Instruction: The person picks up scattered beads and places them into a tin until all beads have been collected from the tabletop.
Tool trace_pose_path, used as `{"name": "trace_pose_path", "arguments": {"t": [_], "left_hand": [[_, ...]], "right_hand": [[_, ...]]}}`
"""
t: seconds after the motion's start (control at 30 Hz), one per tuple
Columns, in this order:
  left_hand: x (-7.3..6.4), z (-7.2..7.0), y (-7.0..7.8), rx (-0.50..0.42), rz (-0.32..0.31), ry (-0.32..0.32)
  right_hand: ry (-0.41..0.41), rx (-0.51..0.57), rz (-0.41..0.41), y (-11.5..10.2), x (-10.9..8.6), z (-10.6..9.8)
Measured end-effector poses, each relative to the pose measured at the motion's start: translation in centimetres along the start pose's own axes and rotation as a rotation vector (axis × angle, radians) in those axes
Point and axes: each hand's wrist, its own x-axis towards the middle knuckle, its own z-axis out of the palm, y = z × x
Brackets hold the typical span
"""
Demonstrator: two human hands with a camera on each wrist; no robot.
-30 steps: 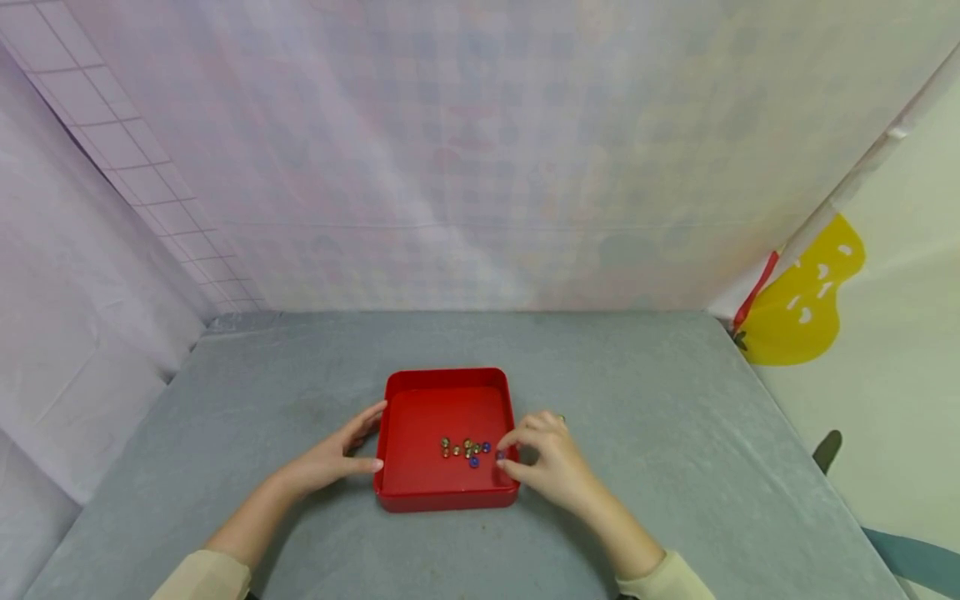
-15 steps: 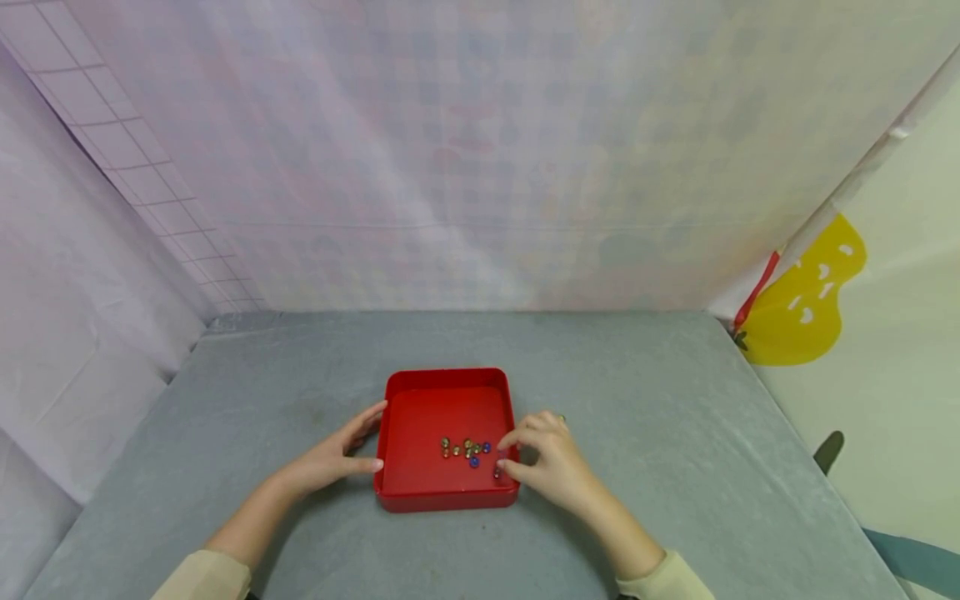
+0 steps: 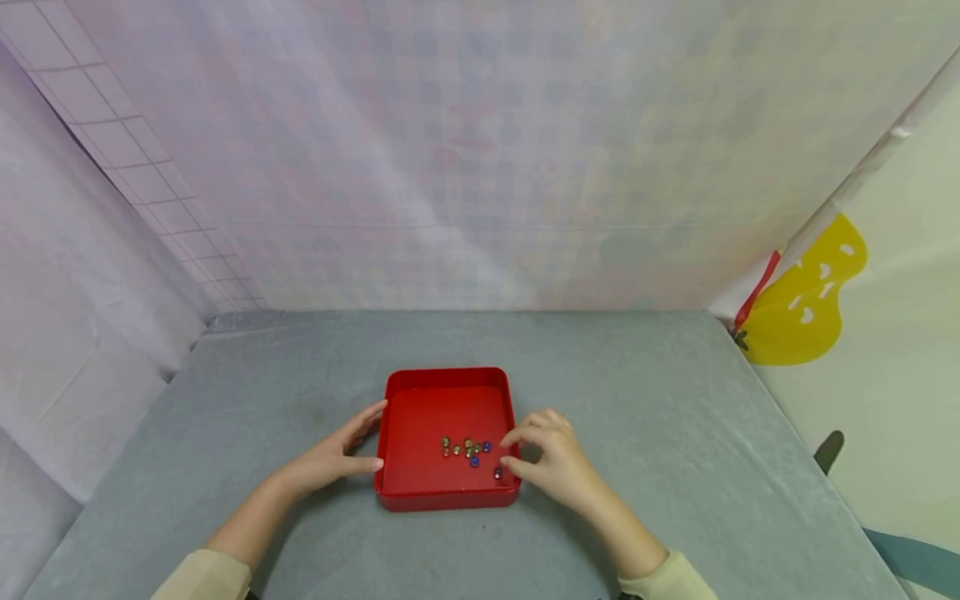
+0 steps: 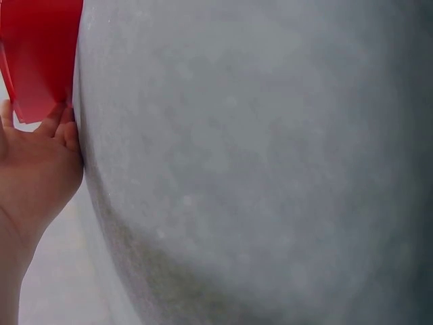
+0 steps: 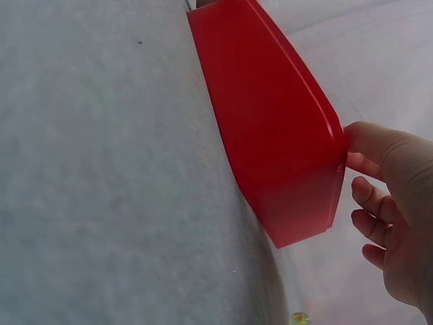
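Note:
A square red tray [image 3: 450,492] lies on the grey cloth. Several gold-green glass marbles [image 3: 457,450] cluster inside it, toward its near right part. Two blue marbles, one of them the nearer blue marble [image 3: 475,462], sit beside the cluster. A dark marble [image 3: 498,473] rests alone near the right wall. My left hand [image 3: 337,454] touches the tray's left side with spread fingers and thumb. My right hand [image 3: 553,462] reaches over the right rim, its thumb and index finger apart just above the dark marble. The right wrist view shows the red tray's outer wall [image 5: 270,122], but no marbles.
The grey cloth [image 3: 315,358] covers the tabletop around the tray. Pale curtains [image 3: 480,167] stand behind and at both sides. A yellow printed shape [image 3: 795,308] marks the right curtain.
The right thumb and index finger were close about a purplish marble. A dark marble now lies in view below them, and the hand has shifted slightly right. The left hand and tray stay put.

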Motion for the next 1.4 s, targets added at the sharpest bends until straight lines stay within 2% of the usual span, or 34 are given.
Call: {"name": "trace_pose_path", "arguments": {"t": [0.23,0.47,0.83,1.1,1.4], "left_hand": [[-0.1,0.1,0.2,0.010,-0.013,0.014],[0.0,0.1,0.1,0.005,-0.011,0.005],[-0.1,0.1,0.1,-0.005,-0.020,0.005],[-0.1,0.2,0.1,0.009,-0.036,0.010],[-0.1,0.2,0.1,-0.002,-0.027,0.011]], "right_hand": [[0.013,0.022,-0.005,0.1,0.0,-0.4],[0.060,0.013,-0.038,0.6,0.1,-0.6],[0.076,-0.014,0.003,1.0,0.1,-1.6],[0.158,-0.013,-0.047,2.3,0.0,-2.5],[0.173,-0.003,-0.015,3.2,0.0,-3.7]]}}
